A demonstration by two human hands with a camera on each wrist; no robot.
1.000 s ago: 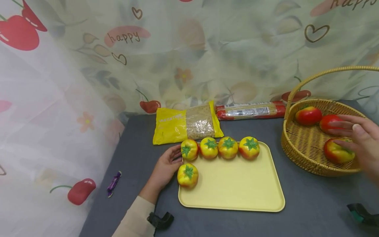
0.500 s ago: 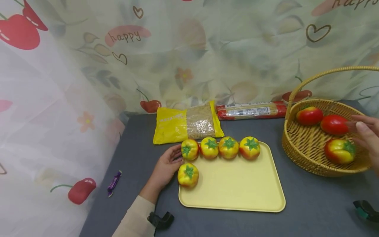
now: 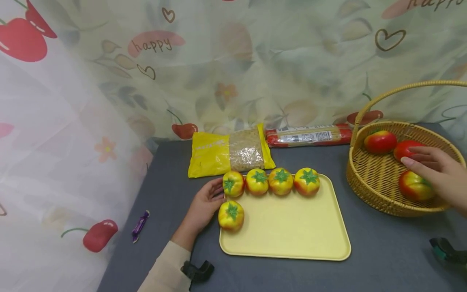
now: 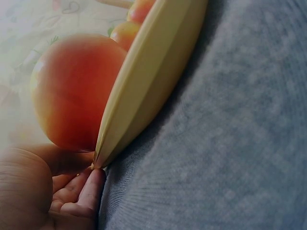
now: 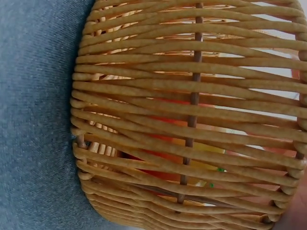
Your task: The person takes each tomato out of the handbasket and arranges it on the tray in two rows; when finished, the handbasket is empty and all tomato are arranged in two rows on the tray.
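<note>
My left hand is at the left rim of a pale yellow tray. In the left wrist view, the fingers pinch the tray's rim beside a red-orange fruit. Several round yellow-and-red fruits with green star-shaped tops, like persimmons, line the tray's back edge. One more persimmon sits at its left side. Over the wicker basket my right hand hovers with loosely bent fingers, holding nothing. Beneath it lies a yellow-red fruit; two redder fruits are farther back.
A yellow bag of grain lies behind the tray, beside a long red-and-clear pack of noodles. A purple wrapped candy is on the grey cloth at left. The basket's tall handle arches over it. A printed curtain stands behind.
My right hand drew back to the right, then came in again over the basket, lower and nearer the front fruit. My left hand and the tray have stayed in place.
</note>
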